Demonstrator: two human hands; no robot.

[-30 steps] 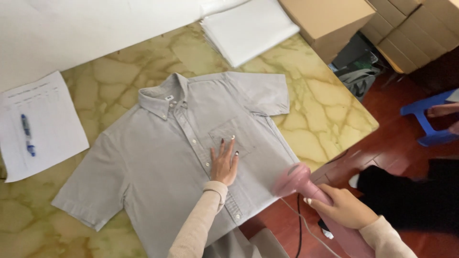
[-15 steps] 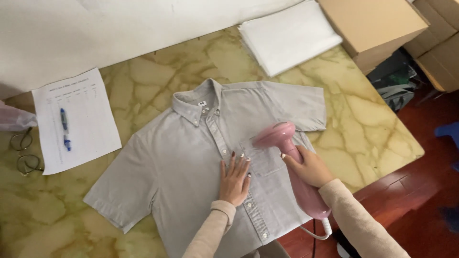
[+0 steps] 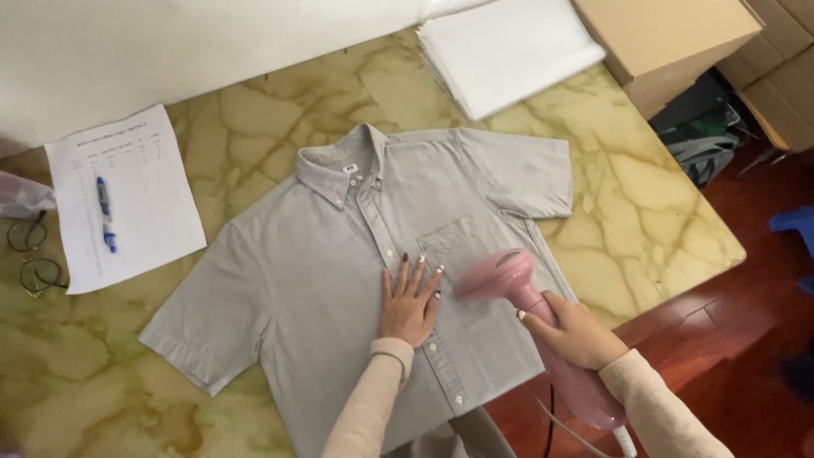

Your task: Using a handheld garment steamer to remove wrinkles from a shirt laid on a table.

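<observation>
A grey short-sleeved button shirt (image 3: 314, 280) lies flat, front up, on a yellow marble table (image 3: 627, 203). My left hand (image 3: 409, 301) rests palm down with fingers spread on the shirt's button placket, just left of the chest pocket. My right hand (image 3: 577, 331) grips the handle of a pink handheld garment steamer (image 3: 526, 301). The steamer's head is over the shirt just below the pocket, close to my left fingertips. Its cord hangs off the table edge.
A printed sheet (image 3: 127, 195) with a blue pen (image 3: 103, 212) lies at the left, beside a pair of glasses (image 3: 30, 259). A stack of white sheets (image 3: 509, 51) and cardboard boxes (image 3: 670, 38) stand at the back right. Red wooden floor lies beyond the table's right edge.
The steamer came from off the table's edge onto the shirt at the pocket, then slid down toward me. My left hand stayed pressed on the placket.
</observation>
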